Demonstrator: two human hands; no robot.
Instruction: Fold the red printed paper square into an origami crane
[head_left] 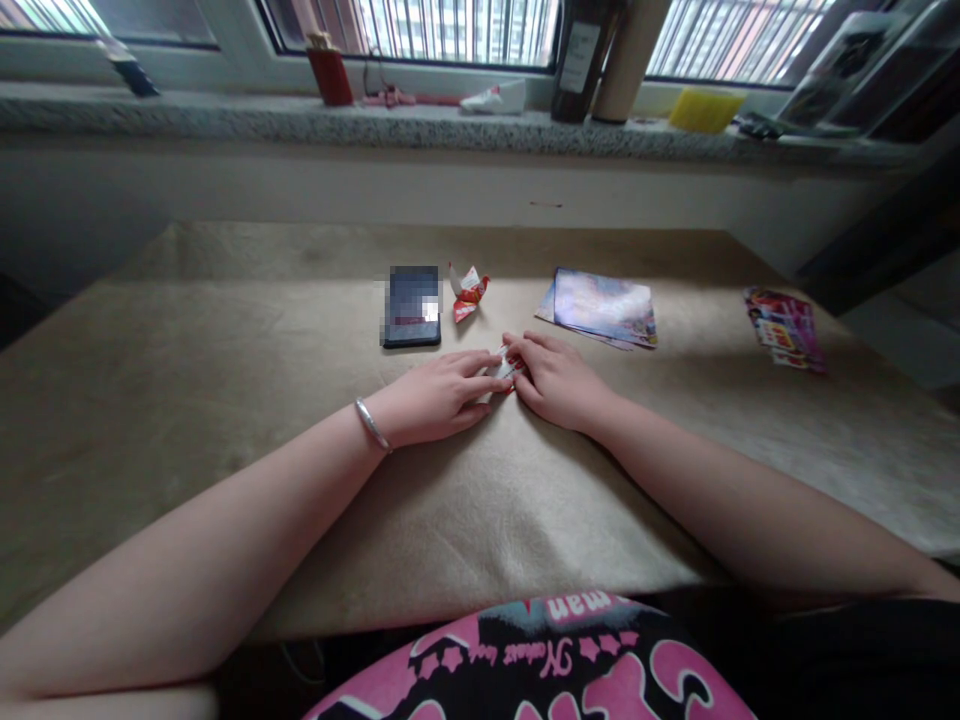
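A small folded piece of white and red paper (507, 364) lies on the table between my two hands, partly covered by their fingers. My left hand (450, 392), with a silver bangle on the wrist, reaches in from the left and holds the paper's left side under its fingertips. From the other side, my right hand (559, 382) has its bent fingers closed on the right edge of the paper. Just beyond them stands a red and white folded paper crane (469, 293). A dark phone (412, 306), its screen blurred, lies to the left of the crane.
Colourful printed sheets (604, 305) lie in a stack right of the crane. More pink and red printed paper (787, 330) is at the far right. The table (300, 560) has a gold-brown cover. A stone windowsill (247, 122) behind bears bottles and a yellow block (705, 110).
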